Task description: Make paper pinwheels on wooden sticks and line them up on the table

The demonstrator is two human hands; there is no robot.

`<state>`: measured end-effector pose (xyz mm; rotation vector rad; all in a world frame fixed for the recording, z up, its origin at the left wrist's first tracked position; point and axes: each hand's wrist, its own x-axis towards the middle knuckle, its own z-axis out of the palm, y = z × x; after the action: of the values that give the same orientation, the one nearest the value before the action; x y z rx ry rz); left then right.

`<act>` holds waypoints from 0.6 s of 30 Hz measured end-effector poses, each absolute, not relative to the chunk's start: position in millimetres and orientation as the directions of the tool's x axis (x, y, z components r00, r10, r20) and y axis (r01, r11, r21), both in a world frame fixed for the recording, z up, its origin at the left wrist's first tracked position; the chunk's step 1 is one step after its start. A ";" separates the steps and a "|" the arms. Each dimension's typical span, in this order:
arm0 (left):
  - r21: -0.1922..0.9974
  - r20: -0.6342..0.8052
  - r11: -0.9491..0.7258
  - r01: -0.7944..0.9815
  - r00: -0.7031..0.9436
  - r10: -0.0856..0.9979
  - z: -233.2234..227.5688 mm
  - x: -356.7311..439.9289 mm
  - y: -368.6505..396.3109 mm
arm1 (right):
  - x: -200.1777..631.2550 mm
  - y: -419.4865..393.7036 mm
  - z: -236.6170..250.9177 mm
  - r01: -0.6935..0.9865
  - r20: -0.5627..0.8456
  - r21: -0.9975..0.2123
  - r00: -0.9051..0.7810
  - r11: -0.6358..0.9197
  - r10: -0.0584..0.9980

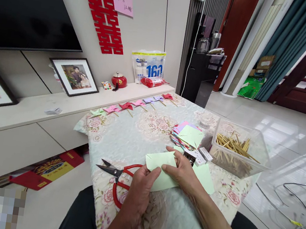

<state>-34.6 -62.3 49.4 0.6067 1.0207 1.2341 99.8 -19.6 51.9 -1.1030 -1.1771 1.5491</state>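
While both hands work, the bench (137, 142) with its flowery cloth lies under them. Past the right hand's grip sits a clear box of sticks (236, 149), and nearer, a pile of colored paper squares (188, 136). Red scissors (117, 174) lie just beside the left hand's grip. The left hand (138, 188) and right hand (182, 169) each pinch the folded light green paper (159, 168). If one grip slips, the fold could go crooked.

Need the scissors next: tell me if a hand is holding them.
No, the scissors lie on the table beside the left hand.
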 end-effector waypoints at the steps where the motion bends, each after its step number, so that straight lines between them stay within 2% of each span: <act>1: 0.832 -0.303 0.274 -0.483 0.019 0.953 50.2 -34.2 -62.2 | 99.9 -19.7 52.8 -0.124 -0.129 -0.979 -0.227 -0.160 0.965; 6: 0.823 -0.324 0.283 -0.493 0.003 0.946 52.9 -33.6 -61.9 | 100.6 -22.2 54.8 -0.187 -0.111 -0.969 -0.248 -0.160 0.962; 12: 0.831 -0.325 0.271 -0.485 -0.028 0.945 52.3 -36.8 -62.3 | 100.0 -22.1 54.3 -0.366 -0.174 -0.889 -0.282 -0.274 0.943; 18: 0.854 -0.299 0.253 -0.454 -0.030 0.954 53.7 -37.4 -62.4 | 99.5 -22.0 54.6 -0.362 -0.177 -0.890 -0.285 -0.277 0.942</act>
<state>-37.4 -62.4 53.7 0.6148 1.0561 1.2494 99.5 -22.0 54.6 -0.9294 -0.9429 1.7299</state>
